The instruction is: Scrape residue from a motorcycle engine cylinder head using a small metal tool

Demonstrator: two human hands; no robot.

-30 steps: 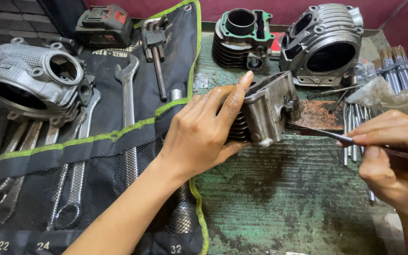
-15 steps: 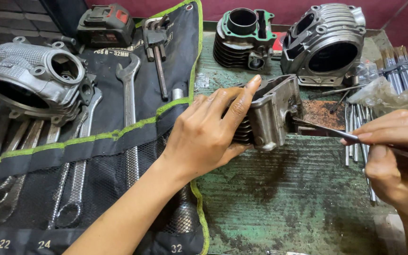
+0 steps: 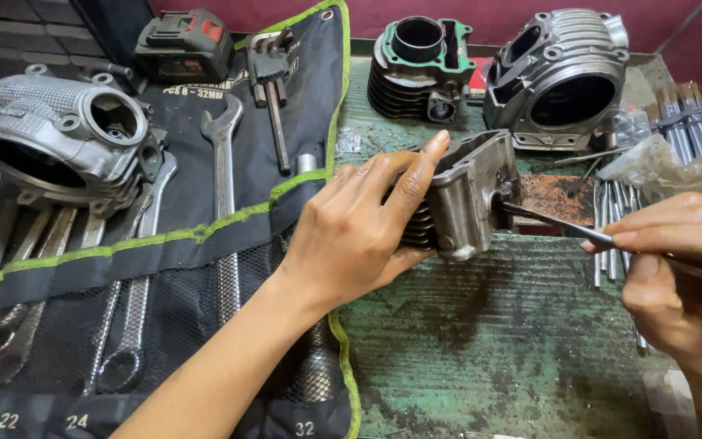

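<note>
Centrally, the left hand (image 3: 359,236) grips a finned engine cylinder (image 3: 465,199), tilted up on the worn green surface (image 3: 481,358); its fingers (image 3: 416,171) are closed over the top edge and the thumb sits underneath, so the hand hides most of the cooling fins. The right hand (image 3: 680,268) is pinched shut on a thin metal scraper (image 3: 558,223), whose tip touches the cylinder's flat right-hand face. The tool's rear end runs out of view past the right edge, as does much of that hand's wrist.

Just behind the scraper lies a rusty metal plate (image 3: 566,195), partly covered by the cylinder. Farther back stand a dark cylinder with a green gasket (image 3: 420,61) and a grey cylinder head (image 3: 562,77), near each other. To the right, a bundle of long steel studs (image 3: 684,114) lies under a crumpled clear plastic bag (image 3: 660,167), which blurs what is beneath it.

On the left a black tool roll with green trim (image 3: 205,244) holds combination spanners (image 3: 223,179); their lower ends are hidden in mesh pockets. Another grey engine casting (image 3: 58,138) rests on the roll, cut off slightly at the left edge. At the top lie a set of hex keys (image 3: 270,65) and a black and red power-tool battery (image 3: 184,45).
</note>
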